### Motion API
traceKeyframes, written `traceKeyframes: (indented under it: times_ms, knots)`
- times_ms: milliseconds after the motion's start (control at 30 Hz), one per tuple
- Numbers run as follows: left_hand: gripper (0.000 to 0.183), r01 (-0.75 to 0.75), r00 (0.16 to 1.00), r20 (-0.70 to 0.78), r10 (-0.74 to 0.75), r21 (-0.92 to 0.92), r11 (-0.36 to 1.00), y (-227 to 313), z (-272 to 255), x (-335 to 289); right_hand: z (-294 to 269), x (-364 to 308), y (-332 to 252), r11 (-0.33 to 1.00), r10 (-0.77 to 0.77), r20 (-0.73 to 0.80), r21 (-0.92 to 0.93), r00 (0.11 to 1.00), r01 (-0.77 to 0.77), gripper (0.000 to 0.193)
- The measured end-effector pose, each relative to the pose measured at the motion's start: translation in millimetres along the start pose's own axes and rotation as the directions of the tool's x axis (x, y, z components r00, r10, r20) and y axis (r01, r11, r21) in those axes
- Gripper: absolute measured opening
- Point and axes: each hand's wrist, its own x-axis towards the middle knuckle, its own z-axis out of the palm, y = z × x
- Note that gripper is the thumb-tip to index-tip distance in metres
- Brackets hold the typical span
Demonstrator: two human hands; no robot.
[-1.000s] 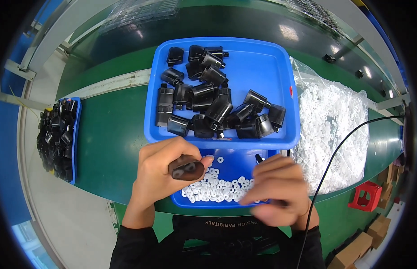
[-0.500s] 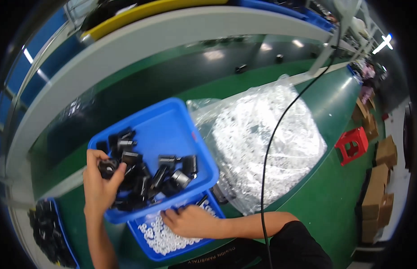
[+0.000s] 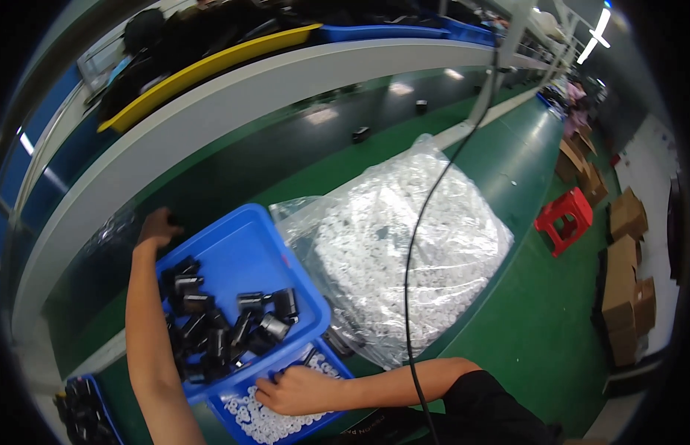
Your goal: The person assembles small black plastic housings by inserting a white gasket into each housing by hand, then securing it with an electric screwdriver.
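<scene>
My left hand [image 3: 158, 227] reaches past the far corner of a large blue tray [image 3: 245, 252], its fingers curled around a small dark piece. Several black plastic parts [image 3: 226, 326] lie in the tray's near half, under my left forearm. My right hand [image 3: 300, 389] rests with fingers apart on a pile of small white rings [image 3: 259, 423] in a smaller blue tray [image 3: 339, 362] that sits partly under the large one.
A big clear bag of white parts [image 3: 404, 259] lies right of the trays on the green belt, with a black cable [image 3: 426, 215] hanging across it. Another blue tray of black parts [image 3: 85, 408] is at lower left. A red stool [image 3: 563, 219] and cardboard boxes [image 3: 626, 297] stand on the floor to the right.
My head has turned right and up. My left hand moved out of the black parts to the tray's far corner. My right hand stayed on the white rings.
</scene>
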Motion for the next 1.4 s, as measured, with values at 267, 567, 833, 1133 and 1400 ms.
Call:
traceKeyframes:
  times_ms: [267,567,833,1133,1400]
  knots:
    - [0.044,0.008,0.99,-0.144,-0.004,0.024,1.0,20.1,-8.3,-24.0,14.4,-4.0,4.0,0.997,-0.033,-0.125,0.069,0.992,0.042,0.017]
    - [0.02,-0.132,0.976,-0.184,0.112,-0.101,0.986,89.7,-30.5,-230.4,-6.0,-5.1,-3.7,0.989,-0.125,-0.109,0.072,0.986,0.133,0.012]
    - [0.018,-0.105,0.979,-0.198,0.044,-0.309,0.945,70.7,-32.1,-258.6,-11.1,-1.3,-6.5,0.977,-0.202,-0.03,0.07,0.979,0.203,0.013]
    - [0.031,-0.055,0.998,-0.055,0.04,-0.315,0.947,73.8,-34.4,-222.0,-21.0,3.4,-1.6,0.965,-0.228,0.135,0.162,0.964,0.206,0.027]
    - [0.051,-0.029,1.0,-0.002,0.029,-0.152,0.988,80.0,-26.9,-205.8,-24.6,7.4,0.3,0.959,-0.194,0.11,0.231,0.975,0.165,0.036]
